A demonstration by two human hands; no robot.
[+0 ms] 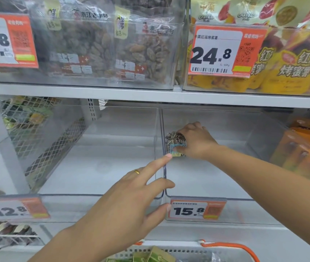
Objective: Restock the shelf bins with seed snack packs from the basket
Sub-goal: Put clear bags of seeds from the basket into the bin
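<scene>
- The seed snack pack [176, 143] stood inside the right clear bin [216, 182], close against the wall that this bin shares with its neighbour, and about halfway back in the bin.
- The right hand [195, 141] was just to the right of the pack, with the fingers curled around its far side and top; it held the pack firmly.
- The left hand [131, 201] was in front of the pack, near the front edge of the shared wall. Its fingers were straight and spread wide, and it held nothing.
- The longest finger of that hand reached to the lower left corner of the pack; I could not tell if it really touched it. A gold ring [136, 172] was on one finger.
- To the left of the pack, behind the shared wall, was the left clear bin [97, 167], with only its pale floor visible.
- In front of the pack, low on the right bin, a price tag [197, 210] showed 15.8.
- Further left of the pack, another tag [16, 209] showed 12.8.
- Far to the right of the pack lay orange packets [301, 154].
- Above the pack, on the upper shelf [150, 94], were bins with bags of nuts [97, 46] and yellow bags [286, 59].
- Below and in front of the pack was the basket [229, 248], white with an orange handle, and green packs [150, 256] lay in it.
</scene>
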